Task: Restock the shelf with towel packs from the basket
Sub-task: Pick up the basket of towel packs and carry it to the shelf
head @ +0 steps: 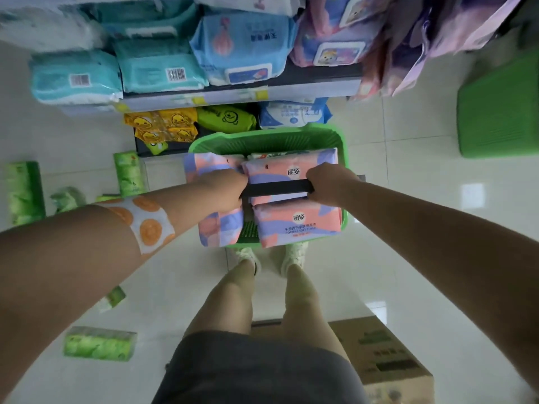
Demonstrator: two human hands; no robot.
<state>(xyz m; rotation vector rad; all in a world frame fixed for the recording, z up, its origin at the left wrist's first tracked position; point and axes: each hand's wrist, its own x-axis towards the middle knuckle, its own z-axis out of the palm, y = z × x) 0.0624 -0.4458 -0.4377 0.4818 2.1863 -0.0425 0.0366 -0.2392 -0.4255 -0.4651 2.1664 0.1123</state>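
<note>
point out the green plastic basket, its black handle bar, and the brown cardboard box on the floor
green plastic basket (268,139), head view, far rim
black handle bar (278,188), head view, middle of the bar between the hands
brown cardboard box (388,357), head view, top face

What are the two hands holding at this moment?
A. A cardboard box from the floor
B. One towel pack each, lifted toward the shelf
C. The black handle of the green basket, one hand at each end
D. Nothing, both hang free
C: the left hand and the right hand each close around one end of the black handle over the green basket, with the towel packs inside it.
</note>
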